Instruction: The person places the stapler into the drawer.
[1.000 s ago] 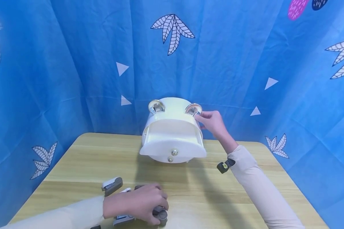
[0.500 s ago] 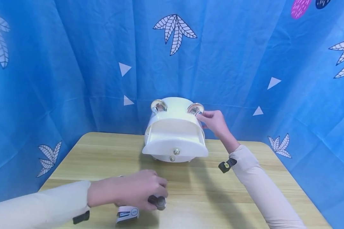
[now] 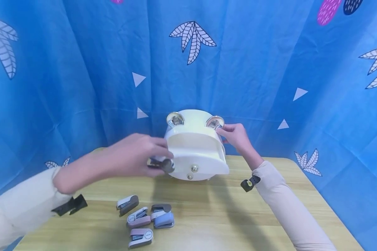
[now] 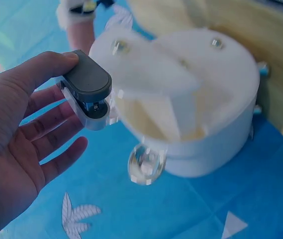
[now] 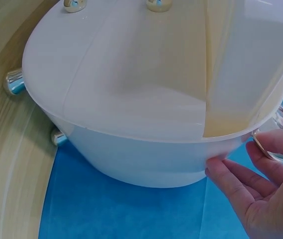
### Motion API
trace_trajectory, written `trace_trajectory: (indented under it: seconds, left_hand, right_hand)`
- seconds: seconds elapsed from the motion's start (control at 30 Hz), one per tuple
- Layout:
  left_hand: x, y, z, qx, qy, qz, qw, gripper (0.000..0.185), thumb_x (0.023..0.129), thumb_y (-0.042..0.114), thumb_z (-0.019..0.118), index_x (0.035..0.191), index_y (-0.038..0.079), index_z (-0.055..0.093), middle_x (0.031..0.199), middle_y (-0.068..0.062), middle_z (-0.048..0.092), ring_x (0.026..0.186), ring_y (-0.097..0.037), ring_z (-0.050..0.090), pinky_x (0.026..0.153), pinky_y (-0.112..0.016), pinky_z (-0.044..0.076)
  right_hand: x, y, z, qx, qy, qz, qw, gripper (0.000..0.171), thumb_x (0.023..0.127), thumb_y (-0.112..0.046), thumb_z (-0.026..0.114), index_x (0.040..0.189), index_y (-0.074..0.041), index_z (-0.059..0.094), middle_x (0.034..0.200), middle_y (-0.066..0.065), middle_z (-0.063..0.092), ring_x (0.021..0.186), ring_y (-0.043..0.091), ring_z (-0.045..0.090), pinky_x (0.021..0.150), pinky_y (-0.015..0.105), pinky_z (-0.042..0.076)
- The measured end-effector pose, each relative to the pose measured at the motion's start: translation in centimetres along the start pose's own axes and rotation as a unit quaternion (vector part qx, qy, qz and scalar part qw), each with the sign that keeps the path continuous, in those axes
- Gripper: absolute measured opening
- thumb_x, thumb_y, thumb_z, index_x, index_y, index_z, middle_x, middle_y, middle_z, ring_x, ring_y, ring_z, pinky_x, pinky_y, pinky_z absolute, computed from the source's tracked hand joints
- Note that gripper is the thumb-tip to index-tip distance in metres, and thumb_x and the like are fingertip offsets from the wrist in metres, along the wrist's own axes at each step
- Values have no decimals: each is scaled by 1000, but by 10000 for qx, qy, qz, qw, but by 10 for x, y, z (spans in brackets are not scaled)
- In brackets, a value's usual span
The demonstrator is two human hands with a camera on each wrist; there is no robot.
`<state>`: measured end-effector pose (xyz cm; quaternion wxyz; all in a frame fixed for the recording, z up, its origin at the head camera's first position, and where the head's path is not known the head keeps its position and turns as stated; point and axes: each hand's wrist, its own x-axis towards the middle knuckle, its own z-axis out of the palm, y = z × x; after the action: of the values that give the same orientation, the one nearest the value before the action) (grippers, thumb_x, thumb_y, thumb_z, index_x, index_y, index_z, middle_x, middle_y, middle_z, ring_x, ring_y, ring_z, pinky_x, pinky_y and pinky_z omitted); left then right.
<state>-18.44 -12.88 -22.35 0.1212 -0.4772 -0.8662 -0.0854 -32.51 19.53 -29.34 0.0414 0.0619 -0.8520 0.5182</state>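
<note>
Left hand [image 3: 141, 155] pinches 1 grey stapler [image 4: 87, 74] near open white box [image 3: 193, 120]; right hand [image 3: 235, 136] pinches box's metal fitting [image 3: 214, 122], likely bracing it.

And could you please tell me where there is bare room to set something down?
The table is bare between the staplers and the right sleeve, in front of the white box. Front left is crowded: five staplers cluster.

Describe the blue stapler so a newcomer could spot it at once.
On the wooden table, in front of the white container, lie five staplers. At the group's right side, the blue stapler sits nearer the camera than a dark-topped one. No other stapler is blue.
</note>
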Motion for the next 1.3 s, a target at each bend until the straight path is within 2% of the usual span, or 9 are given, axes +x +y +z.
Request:
trace_trajectory:
  seconds: [0.07,0.17,0.3,0.4,0.5,0.67,0.83,1.03,1.3]
  left_hand:
    - [4,-6,-11,-8,-70,-269,9996,32,79,18,88,109,15,78,95,6,72,82,-5,68,72,-21,57]
    - [14,-15,-22,-33,-95,-489,9988,34,79,20,88,112,15,79,98,5,73,85,-8,68,76,-27,59]
    - [31,-26,-29,-142,-94,-534,9984,38,80,21,89,115,13,78,105,-1,75,92,-14,70,82,-34,62]
    - [44,-30,-28,-203,-110,-492,9985,41,80,21,88,118,12,77,111,-4,76,97,-18,71,85,-36,62]
    - [56,-33,-25,-251,-132,-462,9985,41,81,21,88,119,12,76,112,-4,75,98,-18,70,86,-35,61]
    - [73,-38,-14,-440,-154,-477,9978,37,82,20,87,118,11,77,103,-3,75,89,-16,65,78,-29,59]
    - [86,-44,2,-475,-302,-613,9965,34,84,21,84,117,11,78,93,-1,74,81,-16,61,71,-27,53]
    - [96,-47,19,-457,-498,-704,9952,30,86,23,82,114,13,79,84,2,72,77,-15,59,68,-26,49]
    - [102,-44,31,-309,-535,-707,9956,25,84,25,85,106,14,81,72,4,66,68,-13,55,64,-25,42]
  right_hand:
    - [0,0,0,33,-11,-10,10000,28,98,-24,67,109,1,76,108,17,72,105,26,63,86,44,62]
    - [-1,1,0,54,-30,-34,10000,29,98,-25,67,110,0,76,110,18,72,110,31,64,86,44,62]
    - [-1,1,0,28,-19,-55,10000,29,98,-25,67,110,0,76,110,18,72,107,28,64,88,46,61]
    - [0,3,-1,-4,-14,-54,10000,29,98,-25,67,109,0,76,109,18,72,105,27,63,88,46,61]
    - [0,4,-1,20,-34,-61,10000,29,98,-24,67,110,1,76,110,18,72,109,31,63,86,44,62]
    - [1,4,0,84,-68,-53,9999,29,98,-24,68,112,1,76,114,19,72,115,35,63,84,40,63]
    - [0,4,0,76,-17,23,10000,30,98,-24,68,113,0,76,114,19,73,111,31,67,83,39,63]
    - [-2,7,-1,74,-24,80,9999,31,98,-26,69,114,-1,76,113,17,75,103,22,69,83,38,63]
    - [1,9,-1,141,-59,-166,9997,31,98,-25,68,112,1,76,111,17,74,100,19,68,82,38,63]
